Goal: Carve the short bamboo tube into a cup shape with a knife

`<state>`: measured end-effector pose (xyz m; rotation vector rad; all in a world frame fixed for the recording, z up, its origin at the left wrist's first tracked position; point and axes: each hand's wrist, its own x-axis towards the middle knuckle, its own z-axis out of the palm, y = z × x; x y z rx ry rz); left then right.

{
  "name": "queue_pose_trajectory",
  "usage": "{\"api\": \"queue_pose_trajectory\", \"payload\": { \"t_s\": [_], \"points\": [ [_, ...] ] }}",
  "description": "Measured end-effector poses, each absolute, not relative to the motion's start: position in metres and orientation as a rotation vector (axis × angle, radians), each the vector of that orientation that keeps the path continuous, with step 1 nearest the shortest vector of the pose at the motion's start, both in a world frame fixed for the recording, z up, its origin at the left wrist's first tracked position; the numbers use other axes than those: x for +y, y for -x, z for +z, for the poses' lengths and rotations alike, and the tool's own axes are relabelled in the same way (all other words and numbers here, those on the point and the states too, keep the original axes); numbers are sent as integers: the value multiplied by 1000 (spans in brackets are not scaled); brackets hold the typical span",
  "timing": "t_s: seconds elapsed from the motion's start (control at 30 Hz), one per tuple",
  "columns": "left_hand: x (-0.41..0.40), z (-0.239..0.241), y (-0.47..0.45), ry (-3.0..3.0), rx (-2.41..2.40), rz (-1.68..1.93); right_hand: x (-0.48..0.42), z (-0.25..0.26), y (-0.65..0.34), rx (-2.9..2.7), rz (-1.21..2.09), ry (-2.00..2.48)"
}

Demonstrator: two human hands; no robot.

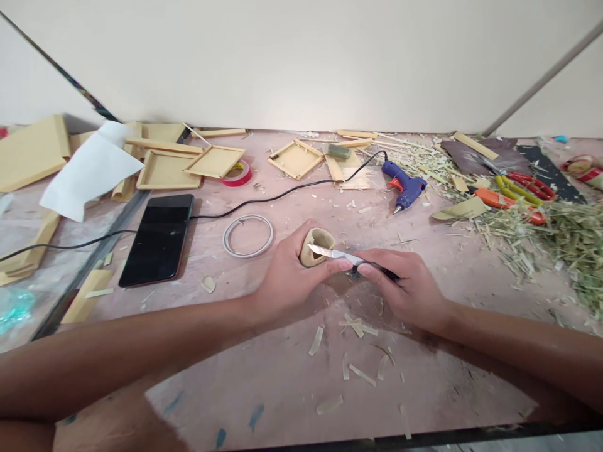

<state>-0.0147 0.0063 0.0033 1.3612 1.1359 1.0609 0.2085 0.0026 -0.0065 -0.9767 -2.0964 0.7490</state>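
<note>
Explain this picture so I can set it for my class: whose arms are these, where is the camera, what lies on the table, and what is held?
There is no machine here: the two bare arms belong to one person, and the single picture comes from a camera worn on that person's head, looking down at a worktable. The left hand holds a short hollow bamboo piece. The right hand holds a small knife, its blade at the piece's rim. Around them lie a dark phone, a white tape ring, red tape, flat bamboo trays, a blue glue gun, yellow-handled shears and heaps of shavings.
</note>
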Motion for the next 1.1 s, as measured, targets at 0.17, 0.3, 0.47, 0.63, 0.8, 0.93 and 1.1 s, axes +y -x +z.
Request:
{"api": "queue_pose_trajectory", "payload": {
  "t_s": [0.17,0.3,0.47,0.63,0.8,0.93,1.1],
  "points": [
    [6,2,16,-1341,1101,1056,4,-2,-207,-2034,745,1040],
    [6,2,19,-1379,1097,1087,3,0,-208,-2030,747,1039],
    [7,-1,22,-1365,1049,1078,1,-1,-210,-2113,778,1054],
    [8,-3,23,-1401,1033,1078,3,-2,-209,-2126,799,1084],
    [9,-9,29,-1329,851,1078,4,-2,-210,-2105,780,1066],
    [9,-14,30,-1294,776,1076,3,-3,-211,-2121,749,1101],
    [7,-11,28,-1315,826,1092,3,-4,-212,-2181,724,1107]
  ]
}}
